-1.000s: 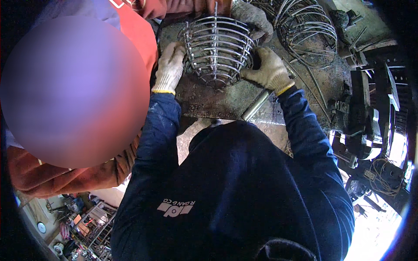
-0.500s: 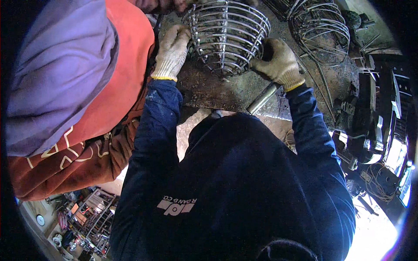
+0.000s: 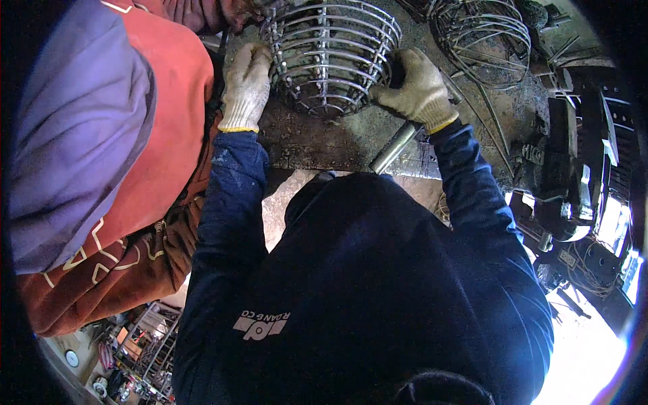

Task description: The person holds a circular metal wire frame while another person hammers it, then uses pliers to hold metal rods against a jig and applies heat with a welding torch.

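Note:
A rounded basket-like cage of metal rods (image 3: 324,65) stands on the worktop, curved crossbars joined to upright rods. My left hand (image 3: 248,77), in a cream knitted glove, grips its left edge with bent fingers; the fingertips are partly hidden. On the cage's lower right side, my right hand (image 3: 415,91) in a matching glove holds on, thumb along the near side and fingers curled behind. A shiny metal tube (image 3: 395,148) lies slanted beneath my right wrist, its far part hidden.
Another person in a red top (image 3: 165,88) and purple hood stands close on my left, a hand near the cage's far left. Loose bent rods (image 3: 482,47) are piled at the far right of the dirty workbench (image 3: 307,145). Dark machinery (image 3: 567,175) stands further right.
The whole view has shifted slightly, so the bench, cage and hands appear further left. Both hands keep their places on the cage, with no clear movement against the bench.

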{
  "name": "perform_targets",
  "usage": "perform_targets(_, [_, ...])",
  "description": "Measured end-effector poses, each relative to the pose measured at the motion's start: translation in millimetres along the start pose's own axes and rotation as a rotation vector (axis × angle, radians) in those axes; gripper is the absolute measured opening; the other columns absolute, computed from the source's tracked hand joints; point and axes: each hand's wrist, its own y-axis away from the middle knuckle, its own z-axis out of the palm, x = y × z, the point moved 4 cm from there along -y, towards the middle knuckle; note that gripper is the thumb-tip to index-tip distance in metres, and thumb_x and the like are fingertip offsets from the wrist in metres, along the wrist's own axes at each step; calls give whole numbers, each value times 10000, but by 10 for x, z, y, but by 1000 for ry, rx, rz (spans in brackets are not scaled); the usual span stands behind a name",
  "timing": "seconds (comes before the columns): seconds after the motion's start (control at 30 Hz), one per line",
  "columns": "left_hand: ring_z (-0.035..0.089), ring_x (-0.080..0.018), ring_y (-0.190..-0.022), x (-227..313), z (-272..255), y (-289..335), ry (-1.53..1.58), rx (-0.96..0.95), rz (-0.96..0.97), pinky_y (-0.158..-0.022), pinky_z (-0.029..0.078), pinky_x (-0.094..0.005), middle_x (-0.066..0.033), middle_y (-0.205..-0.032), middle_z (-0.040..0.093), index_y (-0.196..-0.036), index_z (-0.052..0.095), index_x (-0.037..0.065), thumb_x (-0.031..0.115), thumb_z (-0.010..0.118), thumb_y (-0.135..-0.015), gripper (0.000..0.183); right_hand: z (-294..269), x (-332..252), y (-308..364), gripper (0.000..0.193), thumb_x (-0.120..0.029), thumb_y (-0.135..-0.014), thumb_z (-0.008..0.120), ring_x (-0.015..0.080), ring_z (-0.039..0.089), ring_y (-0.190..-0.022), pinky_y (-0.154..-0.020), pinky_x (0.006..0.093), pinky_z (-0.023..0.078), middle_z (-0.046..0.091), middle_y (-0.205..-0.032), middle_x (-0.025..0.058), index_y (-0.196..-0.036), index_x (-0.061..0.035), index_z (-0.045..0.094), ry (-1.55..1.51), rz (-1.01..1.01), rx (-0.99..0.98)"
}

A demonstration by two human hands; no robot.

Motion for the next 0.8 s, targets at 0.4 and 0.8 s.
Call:
perform_targets(0.4, [642,-273,-1028,87,-29,13,138,-26,-75,-946,483,-385,-162,-1125,696,-1213,655,31,301,574,-1028,337,-147,-48,48,859,-563,-663,845,390,666,-1110,-993,440,542,666,-1169,262,-1228,57,660,-75,30,-42])
perform_targets(0.8, [648,-447,-1108,111,-26,2,-137,-17,-67,-950,493,-498,-250,-1165,691,-1232,623,43,309,551,-1030,342,-86,-80,33,819,-540,-710,799,417,631,-1160,-1030,453,515,632,-1205,275,-1300,2,632,-97,145,-117])
